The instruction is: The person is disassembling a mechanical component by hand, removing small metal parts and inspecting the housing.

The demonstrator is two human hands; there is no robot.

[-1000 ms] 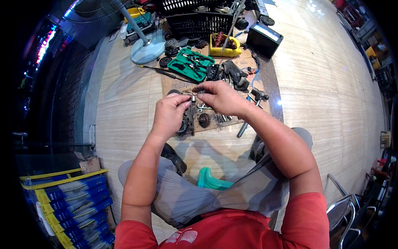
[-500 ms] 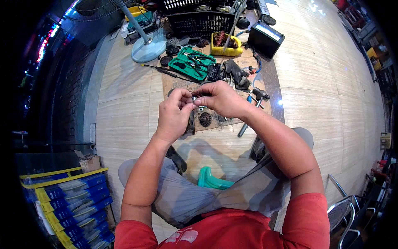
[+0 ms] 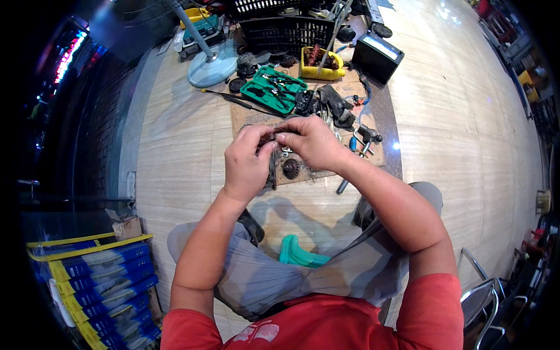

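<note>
Fingertips of my left hand [image 3: 246, 160] and my right hand [image 3: 312, 142] meet in a pinch above a sheet of cardboard [image 3: 303, 176]. Whatever small piece sits between them is mostly covered by the fingers, so its kind cannot be made out. Just below the hands a dark round toothed part [image 3: 290, 169] lies on the cardboard. To the right of it are a hammer-like tool [image 3: 368, 135] and a metal bar [image 3: 343, 185]. Beyond the hands, an opened green tool case [image 3: 274, 89] holds pliers, with dark gloves [image 3: 336, 105] on its right.
A yellow container [image 3: 322, 65] with reddish parts stands farther back, before a black crate [image 3: 280, 36]. A black battery [image 3: 378, 57] is at the back right, a fan base [image 3: 213, 70] at the back left. Stacked blue-yellow boxes [image 3: 111, 286] stand lower left. A green stool [image 3: 300, 252] shows beneath me.
Both hands stay pinched together at nearly the same spot, the fingers shifting slightly. A shiny bit seen between them earlier is now more hidden. The whole view has moved a little.
</note>
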